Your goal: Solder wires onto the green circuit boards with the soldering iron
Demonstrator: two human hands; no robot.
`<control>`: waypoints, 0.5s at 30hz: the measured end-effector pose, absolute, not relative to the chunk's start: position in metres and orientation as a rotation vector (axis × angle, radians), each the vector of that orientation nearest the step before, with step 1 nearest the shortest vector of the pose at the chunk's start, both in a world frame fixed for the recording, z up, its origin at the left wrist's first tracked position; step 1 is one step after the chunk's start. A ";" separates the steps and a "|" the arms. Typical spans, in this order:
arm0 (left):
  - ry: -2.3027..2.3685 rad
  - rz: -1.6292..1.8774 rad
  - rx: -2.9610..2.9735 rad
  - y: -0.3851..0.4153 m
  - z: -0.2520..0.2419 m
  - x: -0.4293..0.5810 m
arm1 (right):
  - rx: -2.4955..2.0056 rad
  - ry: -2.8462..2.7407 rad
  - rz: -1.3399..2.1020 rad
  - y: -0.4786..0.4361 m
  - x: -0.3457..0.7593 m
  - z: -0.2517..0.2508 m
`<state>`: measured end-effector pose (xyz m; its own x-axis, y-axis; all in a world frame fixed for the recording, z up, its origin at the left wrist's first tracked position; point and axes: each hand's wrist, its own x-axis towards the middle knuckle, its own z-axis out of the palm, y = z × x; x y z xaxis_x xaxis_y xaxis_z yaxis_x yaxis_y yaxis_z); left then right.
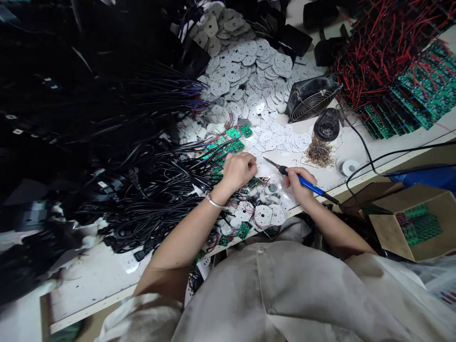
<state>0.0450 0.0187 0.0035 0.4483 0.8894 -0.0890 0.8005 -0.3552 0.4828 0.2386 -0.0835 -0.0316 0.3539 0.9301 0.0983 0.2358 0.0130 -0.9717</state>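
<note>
My right hand (pixel 299 184) is closed around the blue handle of a soldering iron (pixel 309 185), whose tip points up and left over the white bench. To its left, my left hand (pixel 239 168) has its fingers pinched together; whatever they hold is too small to make out. Small green circuit boards (pixel 233 137) lie just beyond the left hand, with black cables (pixel 167 175) running off to the left. Below both hands are white plates (pixel 262 215) and small parts with thin coloured wires. A pile of white plates (pixel 245 66) rises further back.
A small black fan (pixel 311 99) stands at the back right, beside a dark soldering-iron holder (pixel 327 124). A white spool (pixel 349 167) sits near the bench edge. Red wires (pixel 377 52) and green boards (pixel 427 85) are heaped far right. A cardboard box (pixel 388 228) stands below.
</note>
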 end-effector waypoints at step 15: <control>1.433 0.352 2.247 0.017 0.001 0.046 | -1.413 -1.022 0.915 -0.080 0.230 -0.023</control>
<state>0.0459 0.0174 0.0006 0.4280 0.9034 -0.0256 0.7887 -0.3596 0.4986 0.2302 -0.0801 -0.0228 0.3262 0.9452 0.0157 0.0888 -0.0141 -0.9960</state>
